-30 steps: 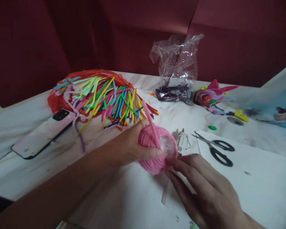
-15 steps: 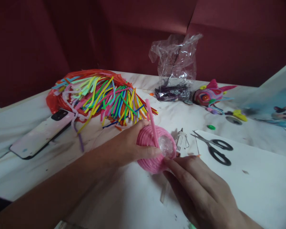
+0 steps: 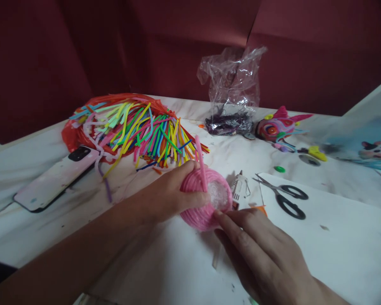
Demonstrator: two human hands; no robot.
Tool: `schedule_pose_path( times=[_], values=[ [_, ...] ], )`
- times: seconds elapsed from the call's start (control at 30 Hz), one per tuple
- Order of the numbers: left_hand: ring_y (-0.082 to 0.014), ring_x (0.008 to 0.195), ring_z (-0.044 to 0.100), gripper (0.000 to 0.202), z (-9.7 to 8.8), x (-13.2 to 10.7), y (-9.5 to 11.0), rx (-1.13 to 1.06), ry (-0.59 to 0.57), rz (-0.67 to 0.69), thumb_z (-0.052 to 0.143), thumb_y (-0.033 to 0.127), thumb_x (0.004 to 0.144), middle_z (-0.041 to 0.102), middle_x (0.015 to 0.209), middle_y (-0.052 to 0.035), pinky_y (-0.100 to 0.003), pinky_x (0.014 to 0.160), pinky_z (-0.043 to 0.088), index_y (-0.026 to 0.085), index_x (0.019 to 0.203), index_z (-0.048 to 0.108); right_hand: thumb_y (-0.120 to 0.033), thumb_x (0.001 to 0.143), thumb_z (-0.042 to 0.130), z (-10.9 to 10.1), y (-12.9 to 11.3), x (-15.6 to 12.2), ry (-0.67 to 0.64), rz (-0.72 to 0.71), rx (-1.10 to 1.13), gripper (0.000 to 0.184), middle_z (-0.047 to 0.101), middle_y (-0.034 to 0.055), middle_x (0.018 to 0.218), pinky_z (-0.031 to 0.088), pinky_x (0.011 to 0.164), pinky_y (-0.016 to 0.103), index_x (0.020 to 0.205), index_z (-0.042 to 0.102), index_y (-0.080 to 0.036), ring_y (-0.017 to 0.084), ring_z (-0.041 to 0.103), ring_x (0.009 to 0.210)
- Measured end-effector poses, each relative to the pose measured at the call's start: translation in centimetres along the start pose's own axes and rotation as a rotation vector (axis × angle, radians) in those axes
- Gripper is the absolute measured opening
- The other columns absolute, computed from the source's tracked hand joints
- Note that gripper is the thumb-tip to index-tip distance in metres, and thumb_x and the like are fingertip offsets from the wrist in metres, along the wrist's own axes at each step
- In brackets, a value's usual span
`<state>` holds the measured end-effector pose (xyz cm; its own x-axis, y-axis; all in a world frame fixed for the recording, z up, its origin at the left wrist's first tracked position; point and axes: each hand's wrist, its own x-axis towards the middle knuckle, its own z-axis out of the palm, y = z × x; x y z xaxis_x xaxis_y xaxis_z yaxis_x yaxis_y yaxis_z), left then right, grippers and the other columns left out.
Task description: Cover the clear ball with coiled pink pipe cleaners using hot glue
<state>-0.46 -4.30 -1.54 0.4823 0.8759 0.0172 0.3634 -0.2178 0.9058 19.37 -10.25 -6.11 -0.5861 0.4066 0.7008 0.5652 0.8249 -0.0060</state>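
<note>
Your left hand [image 3: 169, 195] is closed round the round pink ball [image 3: 198, 214] wound in fuzzy pipe-cleaner cord, thumb across its front and fingers wrapped behind it, holding it just above the white marbled table [image 3: 25, 228], near the centre of your view. A loose pink cord end [image 3: 200, 159] stands upright from the ball, pinned beside your thumb; a bare clear patch [image 3: 218, 195] shows on the ball's right face. Your right hand [image 3: 260, 254] lies low with its fingers extended and close together, tips touching the ball's lower right edge; whether they pinch anything there cannot be told, as the tips overlap the cord. Just right of the ball lies a small white tool [image 3: 239, 188], possibly a glue gun. Black-handled scissors [image 3: 285, 197] rest on the edge of a white paper sheet [image 3: 336, 237]. Behind the ball, a heap of multicoloured pipe cleaners [image 3: 139, 131] sits on a red plastic bag [image 3: 71, 137], with a pale-cased phone [image 3: 55, 178] touching the bag's near edge. A crumpled clear plastic bag [image 3: 233, 84] and a multicoloured pipe-cleaner figure [image 3: 277, 127] stand further back.
</note>
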Motion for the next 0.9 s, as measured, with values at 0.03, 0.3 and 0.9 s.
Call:
schedule_pose_path(
  times=[0.03,0.3,0.9],
  values=[
    [-0.0208,0.089,0.055,0.03,0.0,0.0,0.0,0.027,0.007,-0.002,0.063,0.036,0.075,0.06,0.092,0.0007,-0.033,0.079,0.044,0.02,0.099,0.056,-0.003,0.088,0.051,0.0,0.0,0.0,-0.003,-0.004,0.006,0.028,0.059,0.0173,0.089,0.049,0.061,0.035,0.115,0.054,0.002,0.022,0.053,0.076],
    [-0.0225,0.096,0.056,0.043,-0.4,-0.1,-0.4,-0.019,0.013,-0.02,0.07,0.044,0.072,0.06,0.101,-0.0015,-0.031,0.079,0.046,0.02,0.105,0.054,-0.003,0.087,0.051,-0.2,-0.2,-0.1,-0.015,-0.012,0.01,0.029,0.059,0.0174,0.09,0.049,0.059,0.034,0.116,0.053,0.002,0.023,0.053,0.077],
    [-0.0236,0.095,0.056,0.039,-0.2,-0.2,0.3,-0.028,0.081,-0.065,0.067,0.039,0.071,0.061,0.098,-0.0008,-0.033,0.079,0.044,0.02,0.101,0.053,-0.009,0.092,0.046,-0.4,-0.7,0.9,-0.043,0.024,0.038,0.032,0.062,0.0135,0.083,0.052,0.057,0.032,0.124,0.049,0.0,0.021,0.055,0.073]
  ],
)
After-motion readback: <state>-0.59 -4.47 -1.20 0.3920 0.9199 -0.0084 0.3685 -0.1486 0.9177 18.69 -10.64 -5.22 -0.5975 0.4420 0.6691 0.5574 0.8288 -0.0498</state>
